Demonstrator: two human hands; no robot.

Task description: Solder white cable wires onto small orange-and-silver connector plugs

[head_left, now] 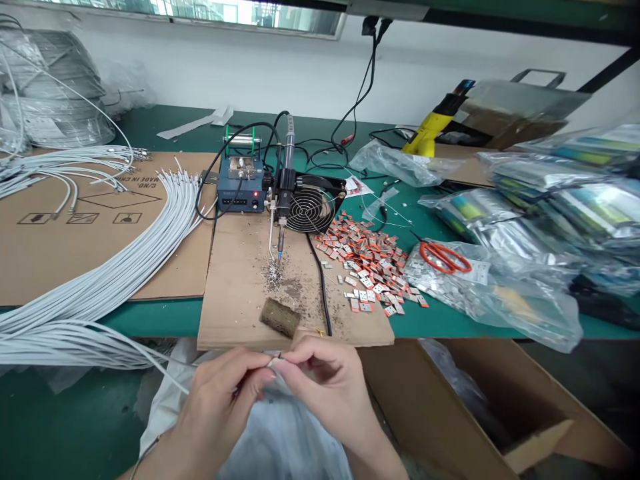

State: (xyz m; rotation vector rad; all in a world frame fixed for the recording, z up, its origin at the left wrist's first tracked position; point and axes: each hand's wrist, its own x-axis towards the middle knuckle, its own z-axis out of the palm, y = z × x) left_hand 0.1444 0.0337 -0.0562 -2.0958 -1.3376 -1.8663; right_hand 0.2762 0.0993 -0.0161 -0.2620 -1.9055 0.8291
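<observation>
My left hand (225, 393) is closed in a pinch on a grey cable (173, 380) that runs in from the bundle at the left. My right hand (325, 377) pinches at the cable's tip, its fingertips meeting those of the left; what it holds is too small to name. Both hands are over my lap, just in front of the cardboard sheet (235, 327). Beyond them lies a brown sponge (280, 318). Further back a soldering iron (281, 237) points down in its stand above solder scraps (273, 275).
A blue soldering station (243, 190) and a black fan (310, 207) stand behind. Orange and silver connectors (370, 260) are piled at the right, beside red scissors (445, 257) on a plastic bag. Grey cables (150, 243) lie left. An open carton (450, 413) sits below the table edge.
</observation>
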